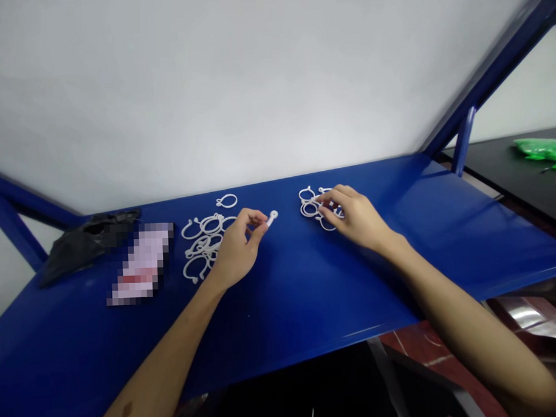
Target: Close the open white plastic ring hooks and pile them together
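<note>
"left hand (236, 249) at the blue steel shelf (281, 305): what's it holding?"
"a white plastic ring (272, 218), pinched tight, poking out at 2 o'clock."
"right hand (354, 218)?"
"fingertips (317, 198) on a tangled ring pile (309, 208) at 10 o'clock; grip can't be told."
"the risk?"
"a slack pinch could drop the ring; interlocked rings could snag and scatter the pile."

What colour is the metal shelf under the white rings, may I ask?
The metal shelf is deep blue, as the head view shows.

Two hands (237, 249), two piles of plastic rings (201, 244).
</note>
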Demonstrator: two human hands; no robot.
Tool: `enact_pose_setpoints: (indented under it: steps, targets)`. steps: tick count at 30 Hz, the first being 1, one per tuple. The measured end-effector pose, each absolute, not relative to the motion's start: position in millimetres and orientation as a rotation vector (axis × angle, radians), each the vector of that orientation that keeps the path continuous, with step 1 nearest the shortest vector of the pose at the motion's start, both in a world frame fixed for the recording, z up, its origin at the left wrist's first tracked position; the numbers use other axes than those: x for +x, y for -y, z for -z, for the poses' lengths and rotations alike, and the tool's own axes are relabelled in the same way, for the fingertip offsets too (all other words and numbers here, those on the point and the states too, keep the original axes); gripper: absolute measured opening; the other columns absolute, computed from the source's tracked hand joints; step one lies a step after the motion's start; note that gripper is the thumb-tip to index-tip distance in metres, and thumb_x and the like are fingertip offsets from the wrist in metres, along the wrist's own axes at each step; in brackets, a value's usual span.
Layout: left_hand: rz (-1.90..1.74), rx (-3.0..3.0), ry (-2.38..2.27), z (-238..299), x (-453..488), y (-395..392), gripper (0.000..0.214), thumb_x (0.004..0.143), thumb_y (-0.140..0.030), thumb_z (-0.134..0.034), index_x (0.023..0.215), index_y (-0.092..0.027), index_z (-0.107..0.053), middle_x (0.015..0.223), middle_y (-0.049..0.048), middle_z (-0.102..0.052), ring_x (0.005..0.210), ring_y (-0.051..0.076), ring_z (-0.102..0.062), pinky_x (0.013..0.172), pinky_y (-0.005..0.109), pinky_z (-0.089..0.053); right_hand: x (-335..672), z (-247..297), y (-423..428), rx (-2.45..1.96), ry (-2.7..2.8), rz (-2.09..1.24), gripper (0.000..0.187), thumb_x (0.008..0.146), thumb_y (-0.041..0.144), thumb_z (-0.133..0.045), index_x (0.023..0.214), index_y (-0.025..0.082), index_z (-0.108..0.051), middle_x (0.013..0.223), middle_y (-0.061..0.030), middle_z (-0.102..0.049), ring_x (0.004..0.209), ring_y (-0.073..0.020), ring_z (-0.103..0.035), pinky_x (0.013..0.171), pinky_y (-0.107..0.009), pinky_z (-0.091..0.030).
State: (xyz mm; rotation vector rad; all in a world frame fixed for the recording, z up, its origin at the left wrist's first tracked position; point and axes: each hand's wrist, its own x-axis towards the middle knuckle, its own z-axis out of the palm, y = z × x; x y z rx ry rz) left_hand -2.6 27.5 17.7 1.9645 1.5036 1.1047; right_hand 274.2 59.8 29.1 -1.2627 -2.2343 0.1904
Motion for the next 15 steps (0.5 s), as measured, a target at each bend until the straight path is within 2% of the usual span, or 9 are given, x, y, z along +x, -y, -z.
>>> enact_pose_setpoints:
  steps: [3,6,8,11,13,15]
  targets:
    - [-1.072,1.659,-1.149,-18,4,-21,0.015,0.093,-0.036,-0.060,0.090,-0.022,-0.056,0.083,0.0014,-0.066,0.071,0.015,-0.060,0.070,0.032,-0.052,253,-22,-47,-1.102,2.187,-0.492,0.028,0.097,0.034,-0.059,0.122,0.023,-0.061,0.116,-0.0098,-0.068,0.095,-0.0212,-0.065,0.082,-0.037,-0.054]
    - [-1.070,1.385,-0.864,-16,12,-15,0.022,0.090,-0.039,-0.066,0.091,-0.021,-0.054,0.084,0.0027,-0.066,0.076,0.016,-0.064,0.076,0.035,-0.055,230,-13,-34,-1.010,2.066,-0.801,0.038,0.095,0.037,-0.063,0.129,0.022,-0.054,0.111,-0.0084,-0.070,0.089,-0.0183,-0.068,0.079,-0.035,-0.057]
    - [-1.092,1.246,-0.766,-15,17,-13,0.024,0.086,-0.037,-0.070,0.094,-0.021,-0.054,0.084,0.0023,-0.065,0.080,0.018,-0.065,0.080,0.038,-0.056,219,-8,-28,-0.989,1.947,-1.001,0.035,0.095,0.038,-0.063,0.124,0.021,-0.054,0.102,-0.0062,-0.072,0.082,-0.0163,-0.069,0.075,-0.033,-0.058]
    - [-1.107,1.156,-0.734,-12,22,-12,0.022,0.086,-0.034,-0.069,0.095,-0.020,-0.055,0.082,0.0011,-0.064,0.081,0.017,-0.065,0.084,0.040,-0.056,211,-2,-26,-0.926,1.747,-1.275,0.022,0.096,0.039,-0.060,0.104,0.019,-0.059,0.089,-0.0034,-0.072,0.074,-0.0137,-0.069,0.070,-0.030,-0.058]
    - [-1.121,1.151,-0.775,-9,23,-12,0.021,0.089,-0.035,-0.067,0.097,-0.019,-0.056,0.079,0.0002,-0.064,0.078,0.016,-0.065,0.083,0.039,-0.057,210,0,-26,-0.879,1.671,-1.358,0.021,0.096,0.040,-0.060,0.095,0.019,-0.060,0.083,-0.0020,-0.072,0.072,-0.0124,-0.069,0.070,-0.029,-0.059]
    - [-1.141,1.160,-0.847,-5,25,-12,0.024,0.091,-0.039,-0.067,0.100,-0.019,-0.058,0.079,-0.0004,-0.064,0.076,0.015,-0.066,0.081,0.038,-0.059,209,2,-27,-0.863,1.660,-1.348,0.021,0.096,0.039,-0.061,0.093,0.019,-0.061,0.081,-0.0011,-0.071,0.071,-0.0119,-0.068,0.070,-0.028,-0.058]
